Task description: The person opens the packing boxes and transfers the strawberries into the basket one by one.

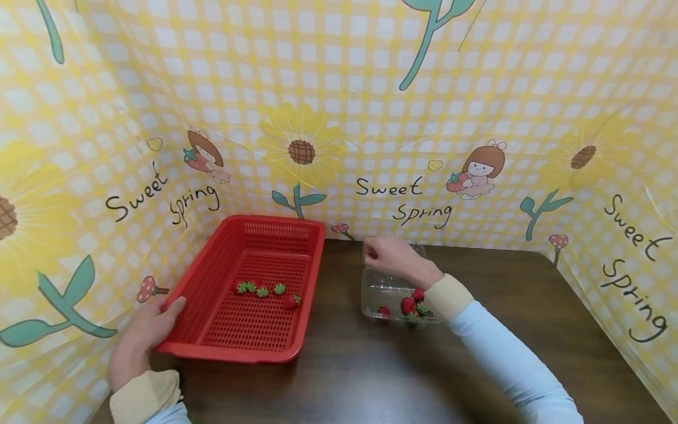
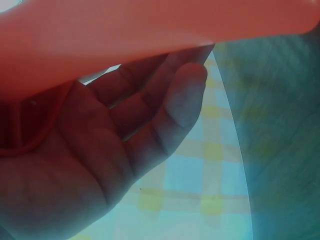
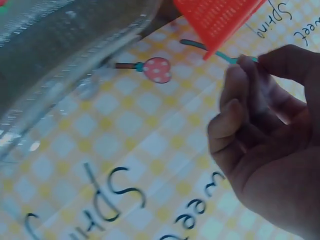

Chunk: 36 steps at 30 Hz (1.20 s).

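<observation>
The left hand grips the red basket by its left rim, thumb over the edge, fingers beneath. To the basket's right, the right hand hangs above a clear plastic box, fingers curled, nothing visible in them. Strawberries lie inside the basket; more berries sit in the box. Under the basket is a dark brown table; behind and left of it rises yellow-checked cloth printed with sunflowers and "Sweet Spring".
</observation>
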{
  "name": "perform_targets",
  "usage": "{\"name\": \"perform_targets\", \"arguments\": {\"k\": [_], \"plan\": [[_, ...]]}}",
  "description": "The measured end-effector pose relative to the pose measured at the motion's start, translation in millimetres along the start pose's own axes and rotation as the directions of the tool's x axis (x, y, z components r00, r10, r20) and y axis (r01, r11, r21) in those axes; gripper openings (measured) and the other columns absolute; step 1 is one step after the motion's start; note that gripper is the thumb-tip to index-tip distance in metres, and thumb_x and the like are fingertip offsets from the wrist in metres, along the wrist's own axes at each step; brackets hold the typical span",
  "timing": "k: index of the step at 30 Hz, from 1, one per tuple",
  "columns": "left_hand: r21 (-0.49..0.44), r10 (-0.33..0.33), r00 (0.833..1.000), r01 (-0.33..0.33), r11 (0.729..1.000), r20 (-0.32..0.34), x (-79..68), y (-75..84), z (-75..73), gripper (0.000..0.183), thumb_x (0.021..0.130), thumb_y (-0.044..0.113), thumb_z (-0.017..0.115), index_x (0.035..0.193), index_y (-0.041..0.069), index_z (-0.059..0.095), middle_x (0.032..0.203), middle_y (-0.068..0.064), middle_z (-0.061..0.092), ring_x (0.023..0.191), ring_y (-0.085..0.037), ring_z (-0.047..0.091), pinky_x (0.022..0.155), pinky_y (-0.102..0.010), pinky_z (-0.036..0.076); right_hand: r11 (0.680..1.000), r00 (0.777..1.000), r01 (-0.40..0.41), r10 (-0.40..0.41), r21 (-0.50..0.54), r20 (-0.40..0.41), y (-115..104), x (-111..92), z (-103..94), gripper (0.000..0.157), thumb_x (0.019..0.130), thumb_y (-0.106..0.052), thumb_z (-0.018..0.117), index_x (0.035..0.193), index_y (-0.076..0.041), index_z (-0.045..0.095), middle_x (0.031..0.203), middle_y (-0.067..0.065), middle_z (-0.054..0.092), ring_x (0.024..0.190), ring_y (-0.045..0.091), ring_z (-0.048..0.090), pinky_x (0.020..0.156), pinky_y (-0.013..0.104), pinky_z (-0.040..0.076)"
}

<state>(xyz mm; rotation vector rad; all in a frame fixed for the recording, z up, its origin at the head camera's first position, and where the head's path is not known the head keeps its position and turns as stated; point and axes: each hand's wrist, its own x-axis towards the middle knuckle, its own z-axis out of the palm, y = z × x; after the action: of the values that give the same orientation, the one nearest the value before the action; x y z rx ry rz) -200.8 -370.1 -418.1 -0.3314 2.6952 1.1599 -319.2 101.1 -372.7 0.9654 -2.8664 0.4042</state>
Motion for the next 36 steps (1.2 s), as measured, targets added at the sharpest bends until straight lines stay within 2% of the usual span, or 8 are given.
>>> {"name": "perform_targets", "arguments": {"k": [4,8,15,19,23,27,36], "plan": [[-0.022,-0.008,1.000,0.008,1.000,0.003,-0.5,-0.8,1.1,0.073,0.101,0.054,0.036,0.139,-0.008,0.035,0.109,-0.026,0.063,0.078,-0.020,0.066,0.066,-0.032,0.051,0.996,0.989,-0.086,0.085,-0.001,0.118,12,-15,10.8,0.020,0.093,-0.016,0.059,0.074,-0.018,0.054,0.062,-0.006,0.050,0.053,0.008,0.042,0.051,0.024,0.035],[-0.026,-0.008,1.000,0.008,1.000,-0.004,0.1,-0.8,0.8,0.073,0.101,0.054,0.036,0.138,-0.008,0.036,0.110,-0.027,0.062,0.078,-0.019,0.066,0.065,-0.032,0.052,0.990,0.964,-0.141,0.138,-0.001,0.230,16,-26,22.1,0.020,0.094,-0.019,0.062,0.075,-0.017,0.057,0.062,-0.004,0.051,0.053,0.010,0.043,0.050,0.027,0.035],[-0.007,-0.005,1.000,0.005,1.000,-0.009,2.4,-2.3,0.0,0.071,0.101,0.053,0.037,0.136,-0.009,0.038,0.107,-0.024,0.063,0.078,-0.019,0.065,0.066,-0.032,0.051,0.992,0.911,-0.121,0.119,-0.019,0.395,22,-35,40.4,0.007,0.091,-0.020,0.065,0.086,-0.016,0.067,0.076,-0.005,0.062,0.060,0.010,0.052,0.059,0.029,0.045],[0.029,0.010,0.999,-0.010,1.000,-0.033,2.8,-2.0,0.0,0.068,0.102,0.050,0.037,0.133,-0.011,0.040,0.102,-0.021,0.063,0.078,-0.020,0.062,0.066,-0.031,0.048,0.990,0.885,-0.140,0.110,0.032,0.453,24,-35,45.4,0.004,0.088,-0.019,0.067,0.084,-0.017,0.067,0.070,-0.005,0.061,0.057,0.010,0.051,0.057,0.029,0.044],[0.019,0.014,0.999,-0.013,1.000,-0.031,2.9,-1.8,0.3,0.068,0.102,0.050,0.037,0.132,-0.011,0.040,0.102,-0.021,0.063,0.079,-0.020,0.062,0.066,-0.031,0.048,0.987,0.868,-0.153,0.108,0.053,0.485,25,-33,48.2,0.009,0.087,-0.023,0.071,0.080,-0.020,0.065,0.067,-0.007,0.058,0.057,0.010,0.051,0.056,0.028,0.043],[-0.025,0.006,1.000,-0.007,1.000,-0.005,2.5,-3.1,1.7,0.069,0.102,0.052,0.038,0.135,-0.009,0.038,0.105,-0.022,0.064,0.077,-0.019,0.065,0.066,-0.032,0.052,0.988,0.865,-0.143,0.095,0.059,0.493,24,-32,53.9,0.008,0.086,-0.020,0.072,0.080,-0.020,0.066,0.067,-0.009,0.062,0.060,0.009,0.055,0.058,0.026,0.046],[-0.036,-0.023,1.000,0.023,0.999,0.005,2.0,-0.3,0.5,0.072,0.101,0.053,0.038,0.137,-0.009,0.036,0.108,-0.024,0.064,0.078,-0.018,0.065,0.066,-0.032,0.051,0.993,0.881,-0.114,0.089,0.027,0.465,21,-31,61.6,0.012,0.087,-0.016,0.069,0.076,-0.020,0.067,0.064,-0.010,0.060,0.060,0.007,0.053,0.059,0.025,0.046]]}}
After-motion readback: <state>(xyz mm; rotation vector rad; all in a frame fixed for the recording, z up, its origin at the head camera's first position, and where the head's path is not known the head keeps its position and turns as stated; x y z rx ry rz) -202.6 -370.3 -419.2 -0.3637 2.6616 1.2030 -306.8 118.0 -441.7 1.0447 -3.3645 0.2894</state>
